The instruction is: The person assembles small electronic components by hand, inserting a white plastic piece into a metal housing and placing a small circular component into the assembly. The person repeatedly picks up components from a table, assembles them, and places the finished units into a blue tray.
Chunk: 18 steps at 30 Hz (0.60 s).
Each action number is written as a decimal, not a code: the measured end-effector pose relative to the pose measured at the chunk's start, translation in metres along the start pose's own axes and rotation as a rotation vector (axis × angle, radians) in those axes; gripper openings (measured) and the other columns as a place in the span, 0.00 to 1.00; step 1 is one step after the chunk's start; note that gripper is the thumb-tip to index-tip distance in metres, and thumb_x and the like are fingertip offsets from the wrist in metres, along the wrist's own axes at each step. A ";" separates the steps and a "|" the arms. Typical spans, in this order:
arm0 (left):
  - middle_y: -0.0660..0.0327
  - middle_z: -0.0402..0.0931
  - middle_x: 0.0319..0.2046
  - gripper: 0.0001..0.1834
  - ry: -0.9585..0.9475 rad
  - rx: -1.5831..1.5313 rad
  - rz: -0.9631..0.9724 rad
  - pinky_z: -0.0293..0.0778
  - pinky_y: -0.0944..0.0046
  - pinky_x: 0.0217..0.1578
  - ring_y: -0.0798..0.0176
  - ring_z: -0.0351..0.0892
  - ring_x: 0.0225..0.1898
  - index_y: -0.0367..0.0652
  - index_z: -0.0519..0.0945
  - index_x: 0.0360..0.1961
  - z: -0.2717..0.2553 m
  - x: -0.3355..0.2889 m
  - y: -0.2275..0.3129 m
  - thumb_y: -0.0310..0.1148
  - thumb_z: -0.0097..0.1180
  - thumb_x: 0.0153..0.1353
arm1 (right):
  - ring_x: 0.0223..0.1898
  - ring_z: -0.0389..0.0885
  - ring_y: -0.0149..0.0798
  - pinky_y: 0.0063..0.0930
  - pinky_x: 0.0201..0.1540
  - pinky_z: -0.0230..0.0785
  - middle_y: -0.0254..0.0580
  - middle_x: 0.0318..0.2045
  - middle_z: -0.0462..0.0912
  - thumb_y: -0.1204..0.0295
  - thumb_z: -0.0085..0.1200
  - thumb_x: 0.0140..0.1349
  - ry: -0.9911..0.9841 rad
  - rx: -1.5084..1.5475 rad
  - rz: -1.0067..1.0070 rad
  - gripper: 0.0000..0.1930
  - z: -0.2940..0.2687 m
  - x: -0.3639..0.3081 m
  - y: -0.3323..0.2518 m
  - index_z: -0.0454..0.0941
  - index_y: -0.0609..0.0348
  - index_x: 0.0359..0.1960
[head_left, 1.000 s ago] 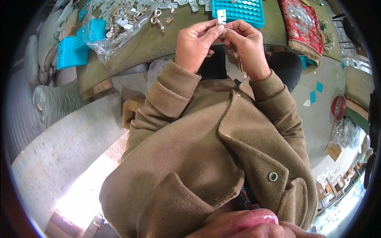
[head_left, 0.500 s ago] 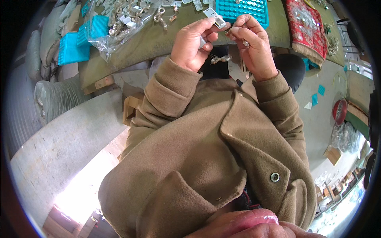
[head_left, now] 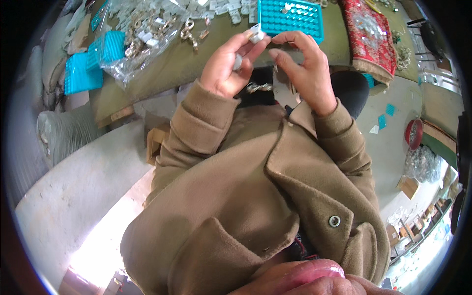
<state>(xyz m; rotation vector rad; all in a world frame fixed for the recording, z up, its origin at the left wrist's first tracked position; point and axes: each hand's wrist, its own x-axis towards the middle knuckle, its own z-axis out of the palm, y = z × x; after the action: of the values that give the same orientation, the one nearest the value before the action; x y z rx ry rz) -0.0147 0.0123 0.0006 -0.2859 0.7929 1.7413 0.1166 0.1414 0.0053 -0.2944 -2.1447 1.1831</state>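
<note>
I see one small white piece (head_left: 256,34) pinched at the fingertips of the left hand (head_left: 228,66), top centre; one more pale piece (head_left: 238,62) sits against its curled fingers. Opposite, the right hand (head_left: 307,69) has thumb and forefinger parted, its grip released. One twisted strand (head_left: 259,87) shows below, between them. One turquoise tray (head_left: 319,24) lies behind on the surface (head_left: 147,82), whose near edge passes behind both hands; bare room stretches leftward. Both forearms angle upward.

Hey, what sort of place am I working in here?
Probably a small workshop: a clear plastic bag of small pieces and a blue pocketed tray lie on a green worktable, and a cardboard box sits on the floor.
</note>
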 end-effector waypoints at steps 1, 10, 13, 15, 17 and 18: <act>0.57 0.80 0.45 0.14 -0.008 0.004 -0.015 0.71 0.82 0.15 0.70 0.82 0.42 0.38 0.75 0.47 -0.002 0.001 0.002 0.34 0.54 0.66 | 0.31 0.79 0.36 0.25 0.36 0.71 0.40 0.29 0.80 0.76 0.61 0.55 0.034 -0.168 -0.128 0.09 -0.005 0.002 0.000 0.79 0.61 0.38; 0.63 0.80 0.46 0.15 0.061 0.183 0.059 0.74 0.82 0.27 0.75 0.80 0.44 0.40 0.77 0.51 0.000 0.005 0.000 0.35 0.54 0.65 | 0.32 0.81 0.40 0.28 0.37 0.72 0.45 0.31 0.82 0.71 0.54 0.62 0.007 -0.459 -0.008 0.08 -0.028 0.062 0.041 0.82 0.59 0.40; 0.64 0.80 0.46 0.14 0.059 0.292 0.107 0.72 0.82 0.29 0.77 0.79 0.43 0.42 0.77 0.50 0.004 0.001 -0.002 0.34 0.53 0.65 | 0.34 0.81 0.47 0.32 0.38 0.72 0.46 0.33 0.81 0.70 0.54 0.62 -0.035 -0.508 -0.032 0.08 -0.019 0.073 0.052 0.83 0.57 0.39; 0.64 0.80 0.45 0.14 0.067 0.370 0.113 0.70 0.81 0.28 0.79 0.79 0.42 0.43 0.78 0.50 0.006 -0.001 -0.002 0.34 0.52 0.65 | 0.36 0.81 0.49 0.35 0.38 0.72 0.46 0.33 0.81 0.70 0.54 0.62 -0.095 -0.562 -0.048 0.08 -0.016 0.076 0.055 0.83 0.56 0.38; 0.65 0.81 0.44 0.13 0.071 0.412 0.112 0.69 0.81 0.28 0.79 0.79 0.41 0.43 0.79 0.49 0.007 -0.002 -0.001 0.33 0.52 0.65 | 0.35 0.81 0.48 0.35 0.38 0.72 0.45 0.32 0.81 0.70 0.54 0.62 -0.108 -0.553 -0.045 0.08 -0.015 0.077 0.056 0.83 0.56 0.38; 0.65 0.81 0.44 0.13 0.074 0.433 0.110 0.68 0.81 0.28 0.80 0.79 0.40 0.43 0.79 0.48 0.007 -0.002 -0.001 0.33 0.52 0.65 | 0.35 0.80 0.48 0.35 0.38 0.72 0.45 0.32 0.80 0.70 0.54 0.62 -0.115 -0.549 -0.042 0.08 -0.015 0.077 0.056 0.83 0.56 0.38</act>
<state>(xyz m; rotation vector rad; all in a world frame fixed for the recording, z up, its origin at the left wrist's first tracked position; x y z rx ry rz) -0.0120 0.0157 0.0065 -0.0134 1.2316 1.6167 0.0617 0.2205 -0.0007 -0.4223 -2.5365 0.5774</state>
